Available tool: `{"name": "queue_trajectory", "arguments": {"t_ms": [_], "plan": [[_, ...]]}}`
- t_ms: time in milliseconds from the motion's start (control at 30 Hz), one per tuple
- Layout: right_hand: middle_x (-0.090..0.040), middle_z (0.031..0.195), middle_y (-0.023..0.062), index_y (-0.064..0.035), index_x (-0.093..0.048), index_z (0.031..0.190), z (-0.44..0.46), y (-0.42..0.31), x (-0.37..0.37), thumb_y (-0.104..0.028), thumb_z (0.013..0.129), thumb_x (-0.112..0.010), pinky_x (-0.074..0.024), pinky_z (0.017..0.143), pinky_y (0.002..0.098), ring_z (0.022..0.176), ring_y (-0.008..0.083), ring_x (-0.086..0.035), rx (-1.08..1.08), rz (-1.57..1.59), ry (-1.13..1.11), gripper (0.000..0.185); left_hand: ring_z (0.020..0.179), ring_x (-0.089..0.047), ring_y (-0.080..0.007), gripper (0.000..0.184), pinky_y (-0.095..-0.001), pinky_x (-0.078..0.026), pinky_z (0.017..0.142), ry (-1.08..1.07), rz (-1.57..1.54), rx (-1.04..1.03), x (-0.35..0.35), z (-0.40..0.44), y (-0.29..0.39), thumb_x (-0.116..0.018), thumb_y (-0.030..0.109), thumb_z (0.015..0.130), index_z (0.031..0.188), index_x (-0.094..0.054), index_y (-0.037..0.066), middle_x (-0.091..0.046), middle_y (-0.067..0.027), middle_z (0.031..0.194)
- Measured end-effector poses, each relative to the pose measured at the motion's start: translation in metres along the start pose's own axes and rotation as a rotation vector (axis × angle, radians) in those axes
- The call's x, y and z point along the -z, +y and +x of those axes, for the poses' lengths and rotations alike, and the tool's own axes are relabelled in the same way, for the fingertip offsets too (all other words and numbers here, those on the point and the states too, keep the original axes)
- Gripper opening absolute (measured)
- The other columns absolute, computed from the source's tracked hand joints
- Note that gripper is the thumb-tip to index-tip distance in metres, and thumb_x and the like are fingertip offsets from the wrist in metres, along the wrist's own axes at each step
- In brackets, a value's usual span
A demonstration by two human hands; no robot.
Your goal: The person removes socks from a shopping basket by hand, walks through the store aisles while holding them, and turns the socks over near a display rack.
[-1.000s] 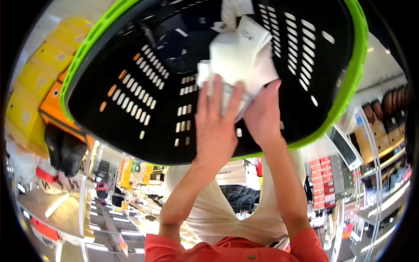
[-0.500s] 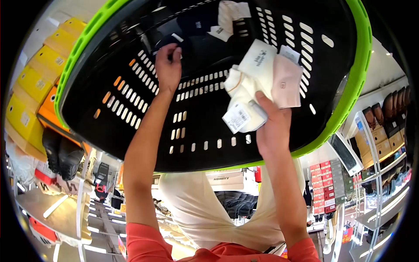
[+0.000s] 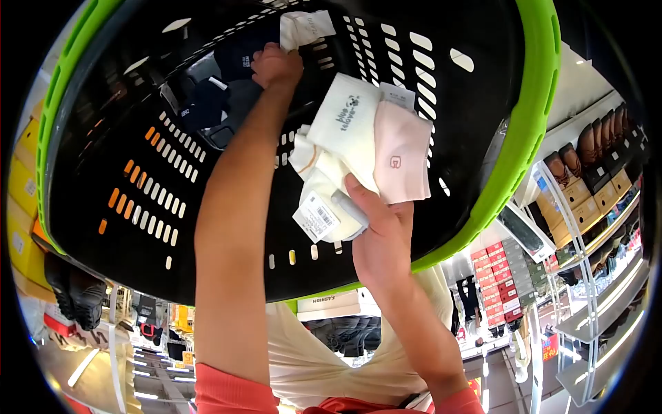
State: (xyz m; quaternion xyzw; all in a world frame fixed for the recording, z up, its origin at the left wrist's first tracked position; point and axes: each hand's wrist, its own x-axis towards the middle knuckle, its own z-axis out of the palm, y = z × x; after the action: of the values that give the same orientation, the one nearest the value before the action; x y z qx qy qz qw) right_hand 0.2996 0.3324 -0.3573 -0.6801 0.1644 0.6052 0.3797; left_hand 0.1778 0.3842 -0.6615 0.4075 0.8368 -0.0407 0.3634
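My right hand [image 3: 383, 231] grips a bunch of socks inside a black basket [image 3: 214, 269]: white socks [image 3: 341, 114] with small dark lettering, a pale pink pair [image 3: 402, 155], and a cream and grey pair with a white barcode label [image 3: 318, 219]. Deeper in the basket, my left hand [image 3: 277, 67] has its fingers curled at the lower end of another pair of white socks [image 3: 308, 29]; the fingertips are partly hidden. Dark navy socks [image 3: 238, 58] lie beside that hand, and more dark socks [image 3: 205, 103] with white tags rest to the left.
A bright green rim [image 3: 534, 90] runs round the slotted basket. Yellow boxes [image 3: 24, 172] and dark shoes [image 3: 76, 290] are at the left. Shelves with brown shoes [image 3: 593, 141] and stacked red boxes [image 3: 496, 276] stand at the right.
My left hand has moved deeper into the basket, from near the dark socks to the white socks. The basket and the bunch in my right hand have shifted left in view.
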Motion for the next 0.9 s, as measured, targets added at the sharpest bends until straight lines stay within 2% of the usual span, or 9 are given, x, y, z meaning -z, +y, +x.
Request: {"name": "queue_trajectory", "arguments": {"t_ms": [67, 233, 333, 433, 500, 600, 633, 700, 900], "plan": [[-0.057, 0.115, 0.0112, 0.0054, -0.045, 0.123, 0.001, -0.001, 0.002, 0.004, 0.078, -0.061, -0.0453, 0.085, 0.0281, 0.1, 0.0165, -0.057, 0.012, 0.002, -0.023, 0.047, 0.108, -0.05, -0.0345, 0.05, -0.0434, -0.042, 0.089, -0.101, -0.059, -0.029, 0.005, -0.003, -0.009, -0.066, 0.039, 0.073, 0.107, -0.058, 0.003, -0.053, -0.0158, 0.115], [-0.057, 0.114, 0.0122, 0.0035, -0.048, 0.121, 0.006, 0.004, 0.006, -0.002, 0.08, -0.061, -0.0489, 0.085, 0.0324, 0.099, 0.0213, -0.06, -0.001, -0.043, -0.015, 0.044, 0.093, -0.058, -0.0227, 0.036, -0.0347, -0.045, 0.083, -0.384, -1.23, 0.26, 0.09, -0.072, -0.028, -0.044, 0.011, 0.081, 0.114, -0.051, -0.002, -0.061, -0.0099, 0.1], [-0.058, 0.112, 0.0122, 0.0039, -0.048, 0.12, 0.008, 0.004, 0.002, -0.001, 0.079, -0.061, -0.0483, 0.085, 0.0314, 0.099, 0.0203, -0.059, 0.027, -0.036, -0.014, 0.043, 0.08, -0.056, -0.0206, 0.024, -0.0323, -0.047, 0.077, -0.534, -1.592, 0.455, 0.124, -0.095, -0.069, -0.041, 0.018, 0.088, 0.104, -0.051, 0.004, -0.057, -0.0086, 0.088], [-0.057, 0.114, 0.013, 0.0045, -0.046, 0.122, 0.011, 0.011, 0.006, -0.003, 0.082, -0.059, -0.0477, 0.089, 0.0336, 0.102, 0.0222, -0.059, 0.027, -0.079, -0.037, 0.043, 0.062, -0.043, -0.0146, 0.027, -0.0278, -0.039, 0.058, -0.975, -1.893, 0.233, 0.169, -0.123, -0.077, -0.04, 0.031, 0.093, 0.097, -0.051, 0.007, -0.045, -0.0019, 0.066], [-0.057, 0.115, 0.0133, 0.006, -0.045, 0.123, 0.012, 0.013, 0.006, -0.003, 0.082, -0.059, -0.0475, 0.089, 0.0339, 0.102, 0.0224, -0.059, 0.032, -0.098, -0.023, 0.044, 0.051, -0.038, -0.0083, 0.041, -0.0235, -0.039, 0.047, -0.685, -1.691, 0.312, 0.193, -0.148, -0.056, -0.048, 0.045, 0.091, 0.101, -0.054, 0.006, -0.041, 0.0026, 0.06], [-0.059, 0.111, 0.0133, 0.0082, -0.05, 0.117, 0.013, 0.019, 0.005, -0.004, 0.081, -0.061, -0.0493, 0.086, 0.0333, 0.097, 0.0222, -0.061, -0.016, -0.105, -0.034, 0.039, 0.06, -0.054, -0.0108, 0.033, -0.0242, -0.049, 0.059, -0.486, -1.212, 0.321, 0.225, -0.179, -0.029, -0.065, 0.024, 0.085, 0.105, -0.058, -0.001, -0.057, -0.0025, 0.073], [-0.06, 0.109, 0.0134, 0.0087, -0.052, 0.114, 0.013, 0.021, 0.005, -0.004, 0.081, -0.061, -0.0499, 0.084, 0.0332, 0.096, 0.0221, -0.061, -0.047, -0.125, -0.028, 0.037, 0.07, -0.059, -0.0176, 0.026, -0.0272, -0.05, 0.065, -0.391, -0.984, 0.208, 0.23, -0.189, -0.022, -0.067, 0.017, 0.082, 0.099, -0.062, -0.003, -0.061, -0.0113, 0.089], [-0.06, 0.109, 0.0139, 0.009, -0.053, 0.112, 0.013, 0.03, 0.005, -0.005, 0.081, -0.061, -0.0504, 0.083, 0.033, 0.095, 0.0221, -0.062, -0.052, -0.129, -0.048, 0.036, 0.075, -0.059, -0.0223, 0.022, -0.0286, -0.049, 0.068, -0.033, -0.279, -0.52, 0.237, -0.202, -0.022, -0.068, 0.012, 0.078, 0.093, -0.063, -0.003, -0.057, -0.0167, 0.102], [-0.053, 0.123, 0.01, 0.0006, -0.042, 0.13, 0.001, 0.024, -0.014, -0.024, 0.092, -0.053, -0.0444, 0.092, 0.0314, 0.109, 0.0183, -0.055, -0.037, -0.091, -0.34, 0.047, 0.081, -0.058, -0.0229, 0.038, -0.0307, -0.052, 0.069, -0.027, -0.07, -0.58, 0.215, -0.249, -0.012, -0.059, -0.008, 0.067, 0.102, -0.066, 0.006, -0.044, -0.0166, 0.133]]}}
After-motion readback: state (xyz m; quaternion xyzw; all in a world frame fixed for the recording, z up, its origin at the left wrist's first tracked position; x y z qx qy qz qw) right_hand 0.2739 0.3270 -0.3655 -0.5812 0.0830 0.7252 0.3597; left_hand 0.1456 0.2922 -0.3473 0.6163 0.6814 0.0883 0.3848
